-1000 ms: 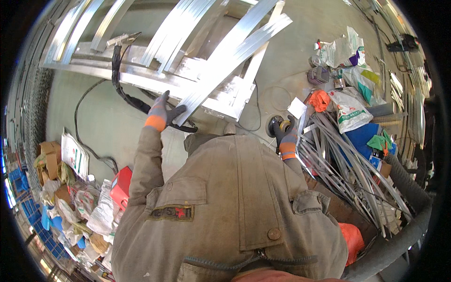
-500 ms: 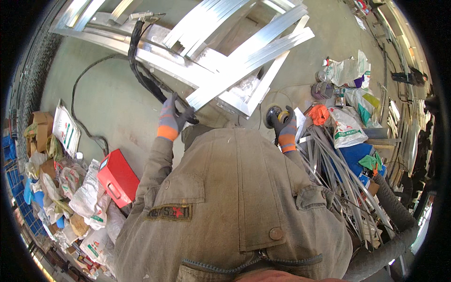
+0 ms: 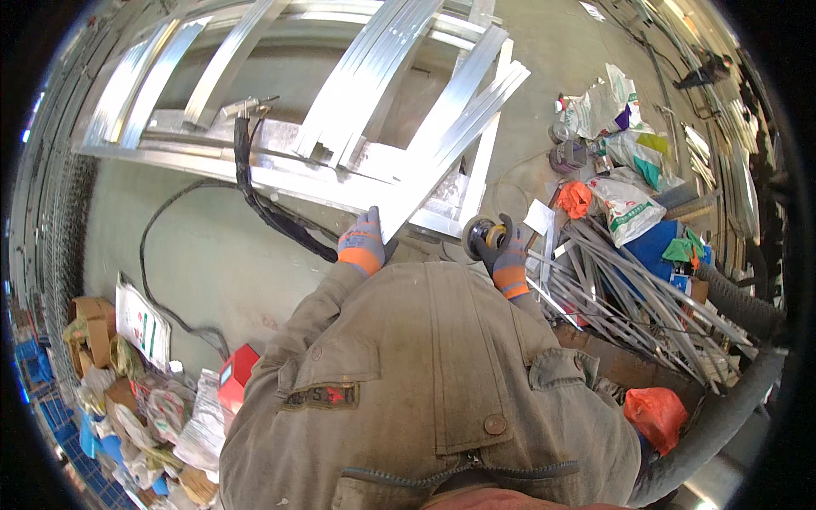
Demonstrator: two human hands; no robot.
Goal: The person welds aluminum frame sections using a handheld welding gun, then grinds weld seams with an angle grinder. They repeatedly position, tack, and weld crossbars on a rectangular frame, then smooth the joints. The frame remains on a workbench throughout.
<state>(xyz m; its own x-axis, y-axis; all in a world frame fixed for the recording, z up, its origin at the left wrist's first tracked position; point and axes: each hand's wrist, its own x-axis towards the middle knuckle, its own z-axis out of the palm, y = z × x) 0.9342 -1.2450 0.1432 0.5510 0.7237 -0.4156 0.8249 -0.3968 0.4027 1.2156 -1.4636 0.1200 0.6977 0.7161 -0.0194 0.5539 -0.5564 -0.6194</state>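
My left hand, in a grey and orange glove, is closed at the near end of a long silvery aluminium bar. Its fingers lie along the bar's left edge, and the thumb side is partly hidden. My right hand, gloved alike, grips a handheld sander with a round dark head and a yellowish ring. The sander is just right of the bar's near end, beside the corner of a metal frame. More aluminium bars lie across that frame.
A thick black hose runs along the frame's near side. At the left are a red case, cardboard and plastic bags. Thin metal strips, bags and an orange cloth lie at right, near a grey duct.
The view has shifted and turned. My left hand has gone from spread fingers beside the bar's end to closed on it. The sander in my right hand is nearer the frame's corner.
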